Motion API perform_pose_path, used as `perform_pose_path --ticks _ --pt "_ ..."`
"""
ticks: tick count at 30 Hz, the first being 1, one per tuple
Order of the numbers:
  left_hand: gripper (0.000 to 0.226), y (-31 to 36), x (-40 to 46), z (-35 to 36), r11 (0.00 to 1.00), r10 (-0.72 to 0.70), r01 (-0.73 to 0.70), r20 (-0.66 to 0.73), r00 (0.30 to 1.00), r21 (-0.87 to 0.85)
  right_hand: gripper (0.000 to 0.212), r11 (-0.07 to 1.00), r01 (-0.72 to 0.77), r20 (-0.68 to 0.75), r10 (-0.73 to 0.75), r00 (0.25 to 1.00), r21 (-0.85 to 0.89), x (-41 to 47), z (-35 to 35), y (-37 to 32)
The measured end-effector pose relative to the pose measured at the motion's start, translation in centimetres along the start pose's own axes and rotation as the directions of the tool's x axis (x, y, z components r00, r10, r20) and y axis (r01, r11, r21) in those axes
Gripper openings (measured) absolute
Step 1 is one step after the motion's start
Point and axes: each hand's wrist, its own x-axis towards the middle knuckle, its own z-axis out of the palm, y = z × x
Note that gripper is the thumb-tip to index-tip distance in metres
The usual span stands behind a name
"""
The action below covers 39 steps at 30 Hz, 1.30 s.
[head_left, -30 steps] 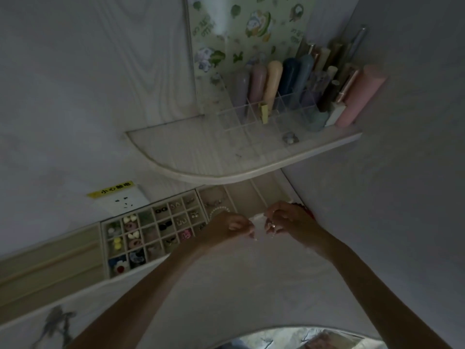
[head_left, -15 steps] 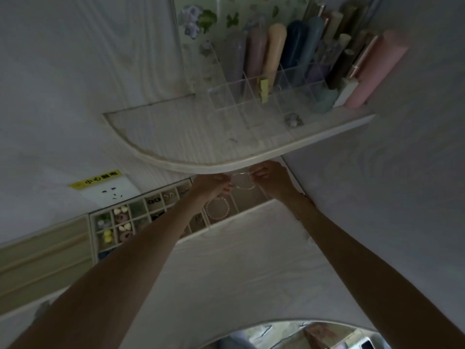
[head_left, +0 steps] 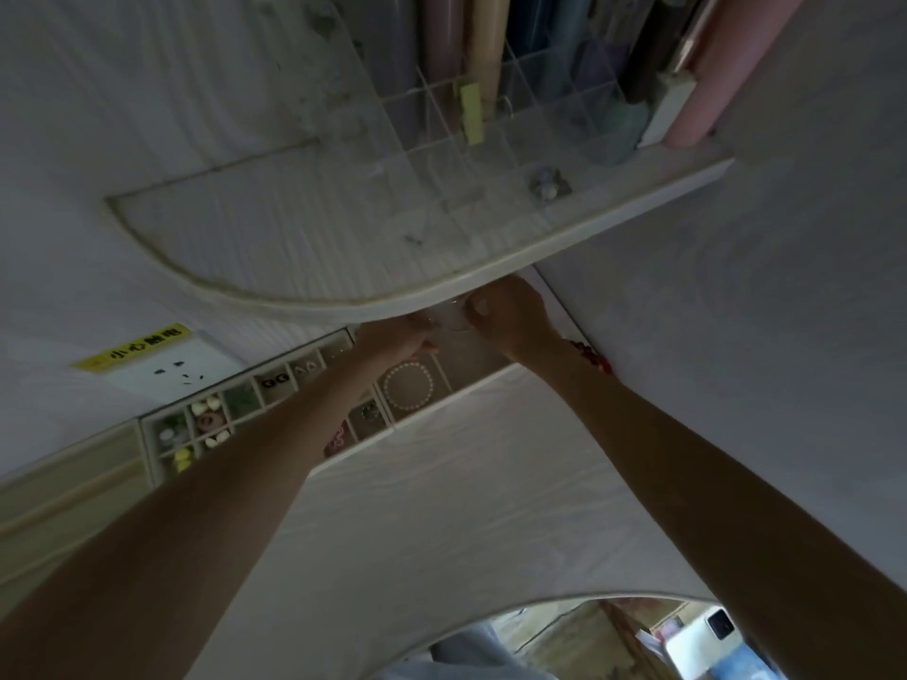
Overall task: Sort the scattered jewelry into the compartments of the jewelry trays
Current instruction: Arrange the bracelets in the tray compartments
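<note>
White tabletop point(head_left: 441, 507) fills the lower half, dim light, pale wood-grain walls point(head_left: 736, 360) meeting in a corner. Curved white corner shelf point(head_left: 343, 267) juts out above the table. On the shelf, a clear divided organizer point(head_left: 491, 154) packed with upright tubes and sticks, a fat pink tube point(head_left: 721, 76) at its right end, a yellow clip point(head_left: 471, 112) on one divider.

Jewelry tray point(head_left: 245, 414) sits at the back of the table against the wall, small square compartments holding earrings and little charms, wider compartments at its right end. Pearl bracelet point(head_left: 406, 387) lies flat in one wider compartment. A beige slotted tray point(head_left: 64, 488) is just left of it.

White wall socket point(head_left: 167, 370) above the tray, yellow sticker point(head_left: 132, 353) on it with Chinese characters, "小心触电".

Both forearms reach under the shelf edge. Left hand point(head_left: 397, 336) and right hand point(head_left: 505, 311) are close together over the right-end compartments, each pinching a side of a thin clear bracelet point(head_left: 449, 319), probably a bangle, partly hidden by the shelf edge. Red bead bracelet point(head_left: 589, 358) on the right wrist.
</note>
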Motion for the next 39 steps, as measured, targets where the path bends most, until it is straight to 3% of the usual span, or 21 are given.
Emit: perform_pose_path --ticks 4,7,10,12,14,16,18,21,25,30,33,36,39 --pt "0.027 -0.1 -0.8 -0.7 0.984 0.057 -0.068 0.068 0.996 0.167 0.020 0.999 0.041 -0.007 -0.041 0.999 -0.011 0.0 -0.2 0.0" --pt "0.040 0.0 -1.9 -1.1 0.914 0.152 -0.170 0.078 0.985 0.367 0.024 0.992 0.120 -0.046 -0.122 0.991 -0.035 -0.3 -0.7 -0.3" --pt "0.038 -0.1 -2.5 -1.2 0.841 0.263 -0.256 0.053 0.963 0.477 0.024 0.973 0.216 -0.137 -0.226 0.964 -0.081 -0.6 -1.0 -0.1" --pt "0.037 -0.2 -2.7 -1.2 0.726 0.351 -0.306 0.050 0.935 0.616 0.026 0.959 0.247 -0.114 -0.263 0.958 -0.137 -0.7 -0.9 0.3" --pt "0.039 -0.1 -2.9 -1.1 0.551 0.436 -0.379 0.131 0.891 0.744 0.029 0.938 0.276 -0.018 -0.286 0.958 -0.211 -0.8 -0.7 1.0" --pt "0.040 0.2 -3.1 -1.0 0.405 0.442 -0.424 0.233 0.866 0.810 0.030 0.907 0.307 0.060 -0.303 0.951 -0.290 -1.0 -0.5 1.5" --pt "0.041 0.2 -3.0 -1.0 0.327 0.412 -0.427 0.279 0.867 0.843 0.037 0.877 0.325 0.085 -0.316 0.945 -0.355 -1.2 -0.2 1.8" --pt "0.042 0.2 -2.9 -1.0 0.296 0.380 -0.410 0.288 0.879 0.862 0.047 0.843 0.342 0.091 -0.335 0.938 -0.416 -1.4 0.2 1.8" --pt "0.043 0.0 -2.5 -1.3 0.273 0.385 -0.413 0.295 0.874 0.869 0.033 0.817 0.315 0.143 -0.282 0.949 -0.482 -0.8 0.2 1.1" --pt "0.045 -0.1 -2.9 -1.2 0.229 0.373 -0.430 0.329 0.867 0.873 0.041 0.848 0.316 0.186 -0.260 0.948 -0.425 -0.2 0.7 0.8" --pt "0.049 -0.4 -2.8 -1.4 0.243 0.386 -0.425 0.315 0.867 0.872 0.042 0.878 0.287 0.150 -0.248 0.957 -0.383 -0.3 0.7 0.4" --pt "0.053 -0.7 -2.5 -1.4 0.267 0.429 -0.423 0.286 0.857 0.866 0.041 0.915 0.256 -0.003 -0.270 0.963 -0.312 -1.2 0.9 0.5" --pt "0.049 -0.7 -1.9 -1.7 0.321 0.437 -0.451 0.292 0.851 0.833 0.036 0.900 0.337 0.040 -0.339 0.940 -0.279 -2.7 1.5 0.5"
